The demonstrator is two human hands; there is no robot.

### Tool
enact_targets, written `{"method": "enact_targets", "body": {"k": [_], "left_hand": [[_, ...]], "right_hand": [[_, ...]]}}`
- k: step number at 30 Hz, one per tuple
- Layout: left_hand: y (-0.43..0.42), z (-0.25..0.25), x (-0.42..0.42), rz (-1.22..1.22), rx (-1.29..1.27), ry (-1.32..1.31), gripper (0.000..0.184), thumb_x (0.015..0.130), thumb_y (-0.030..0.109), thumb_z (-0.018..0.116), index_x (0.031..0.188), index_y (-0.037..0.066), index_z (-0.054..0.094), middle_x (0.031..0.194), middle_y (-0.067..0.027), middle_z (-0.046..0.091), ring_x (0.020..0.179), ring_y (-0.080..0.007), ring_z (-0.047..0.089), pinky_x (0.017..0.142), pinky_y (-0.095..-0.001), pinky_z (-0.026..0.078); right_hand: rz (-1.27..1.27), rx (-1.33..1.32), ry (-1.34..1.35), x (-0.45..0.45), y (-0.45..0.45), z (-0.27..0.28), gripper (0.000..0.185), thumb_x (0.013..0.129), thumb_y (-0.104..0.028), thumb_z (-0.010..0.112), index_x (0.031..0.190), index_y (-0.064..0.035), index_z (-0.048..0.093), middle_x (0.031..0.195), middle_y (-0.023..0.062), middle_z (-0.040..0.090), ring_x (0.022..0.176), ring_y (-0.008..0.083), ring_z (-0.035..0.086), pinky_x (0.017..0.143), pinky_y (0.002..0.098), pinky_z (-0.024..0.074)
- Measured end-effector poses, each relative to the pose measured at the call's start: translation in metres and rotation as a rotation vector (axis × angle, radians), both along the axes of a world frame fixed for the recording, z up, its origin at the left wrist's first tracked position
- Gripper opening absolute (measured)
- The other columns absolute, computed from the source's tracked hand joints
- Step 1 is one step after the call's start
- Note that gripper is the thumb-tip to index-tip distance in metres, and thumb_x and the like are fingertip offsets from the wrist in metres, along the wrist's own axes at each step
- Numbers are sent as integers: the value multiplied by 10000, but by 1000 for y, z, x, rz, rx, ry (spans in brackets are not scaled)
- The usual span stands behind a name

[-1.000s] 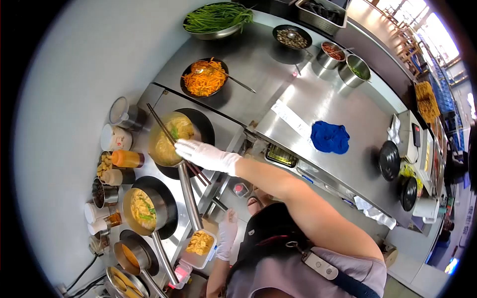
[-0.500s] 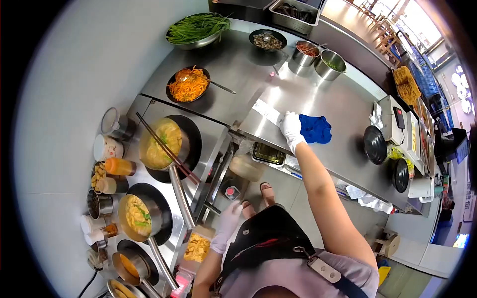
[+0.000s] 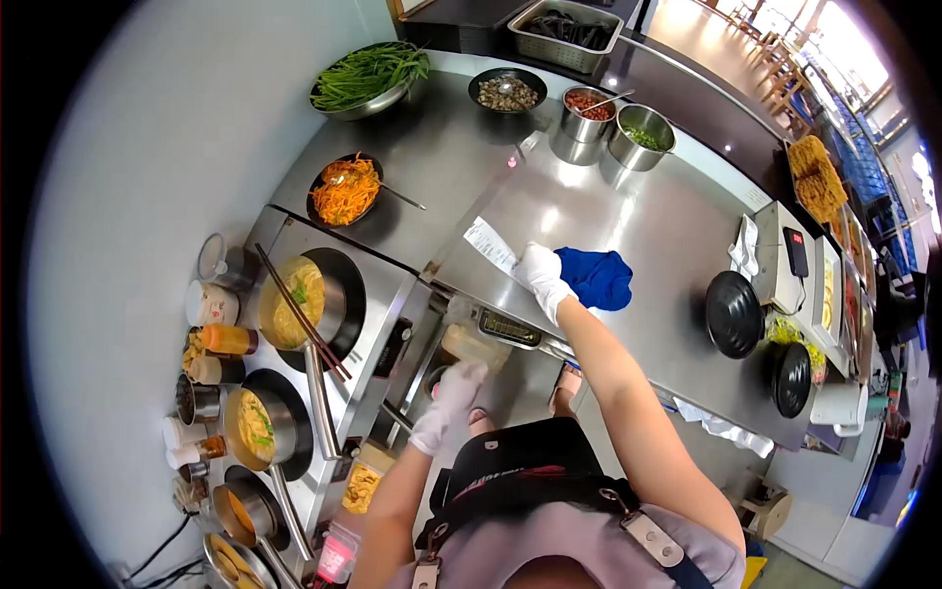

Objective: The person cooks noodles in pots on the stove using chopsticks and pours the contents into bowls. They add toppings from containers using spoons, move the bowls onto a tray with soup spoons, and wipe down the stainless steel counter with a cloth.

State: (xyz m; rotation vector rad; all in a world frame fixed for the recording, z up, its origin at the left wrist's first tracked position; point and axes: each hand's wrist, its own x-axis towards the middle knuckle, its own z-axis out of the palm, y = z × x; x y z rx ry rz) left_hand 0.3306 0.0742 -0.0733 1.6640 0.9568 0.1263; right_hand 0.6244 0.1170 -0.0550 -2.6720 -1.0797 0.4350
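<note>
My right hand (image 3: pixel 542 275), in a white glove, rests on the steel counter between a printed paper slip (image 3: pixel 491 245) and a crumpled blue cloth (image 3: pixel 595 279). Its fingers are bent together at the slip's lower end, close by the cloth's left edge; what they hold is hidden. Over the gap between stove and counter hangs my gloved left hand (image 3: pixel 451 401), its fingers blurred. Left of it, brown chopsticks (image 3: pixel 299 309) lie across a pan of yellow food (image 3: pixel 285 314). A second pan (image 3: pixel 257 427) of similar food stands below.
Bottles and jars (image 3: pixel 228 340) line the wall. Shredded orange food fills a black bowl (image 3: pixel 345 190), with greens in a steel bowl (image 3: pixel 368 83) behind. Steel pots (image 3: pixel 642 137) stand at the counter's back; black bowls (image 3: pixel 735 314) are at right. A pan handle (image 3: pixel 321 402) juts toward me.
My right hand has left the chopsticks and upper pan and moved right to the counter, beside the slip and cloth. My left hand has risen slightly. The view has shifted.
</note>
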Motion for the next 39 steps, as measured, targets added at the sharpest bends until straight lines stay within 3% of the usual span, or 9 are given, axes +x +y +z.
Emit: {"method": "enact_targets", "body": {"k": [7, 14, 18, 28, 29, 30, 31, 32, 39], "left_hand": [[29, 35, 111, 635, -352, -220, 399, 953, 372, 592, 1045, -9, 664, 883, -74, 694, 742, -167, 654, 665, -258, 512], [88, 66, 191, 630, -986, -613, 984, 840, 708, 513, 1395, -86, 338, 1293, -217, 557, 1153, -319, 559, 983, -440, 437], [111, 77, 252, 752, -930, -641, 414, 919, 312, 626, 1226, 41, 565, 1254, -117, 604, 1141, -265, 579, 980, -419, 458], [-57, 157, 574, -269, -968, -552, 586, 974, 391, 539, 1373, -16, 402, 1351, -165, 498, 1233, -260, 482, 1011, -397, 401], [-60, 110, 613, -688, -288, -526, 506, 961, 304, 573, 1340, -7, 448, 1227, -132, 592, 1100, -242, 575, 894, -347, 479], [-82, 106, 641, -464, -974, -486, 471, 987, 292, 524, 1323, -35, 474, 1254, -123, 577, 1151, -265, 552, 1006, -360, 428], [-117, 133, 647, -684, -408, -676, 342, 947, 153, 581, 1234, -32, 561, 1146, -97, 630, 991, -222, 619, 869, -318, 495], [-138, 134, 677, -424, -879, -445, 277, 907, 87, 633, 1158, -28, 618, 1110, -88, 647, 923, -168, 633, 755, -273, 512], [-234, 123, 771, -644, -631, -366, 223, 889, 101, 665, 1074, -22, 673, 981, -58, 691, 834, -135, 651, 721, -251, 518]], "right_hand": [[215, 245, 361, 7, -16, 27, 318, 790, -356, 635, 850, -52, 709, 864, 220, 675, 870, 381, 656, 745, 420, 513], [655, 524, 641, 58, -22, 52, 287, 823, -259, 591, 758, 11, 662, 678, 154, 641, 616, 260, 641, 600, 346, 519], [214, 472, 875, 114, -90, 141, 456, 895, -411, 611, 1066, 11, 611, 857, 188, 663, 784, 286, 649, 735, 358, 516], [-423, 1013, 435, 274, -302, 158, 388, 890, -65, 584, 1277, -86, 592, 1044, 132, 691, 899, 167, 658, 815, 277, 506], [-471, 1008, 382, 287, -321, 145, 424, 869, -10, 592, 1286, -87, 593, 1093, 141, 670, 975, 163, 634, 856, 272, 494], [-529, 1101, 355, 295, -334, 138, 435, 863, 5, 597, 1289, -77, 590, 1132, 141, 653, 1016, 174, 619, 888, 271, 480], [-582, 1194, 328, 303, -346, 133, 445, 856, 21, 603, 1293, -67, 588, 1171, 140, 636, 1056, 185, 603, 919, 270, 466], [-629, 1209, 215, 311, -358, 131, 447, 862, 29, 595, 1301, -54, 578, 1191, 138, 624, 1091, 191, 584, 946, 267, 447], [-916, 987, -202, 366, -415, 97, 353, 867, 22, 565, 1190, -80, 666, 888, 110, 638, 779, 228, 627, 704, 326, 492]]}}
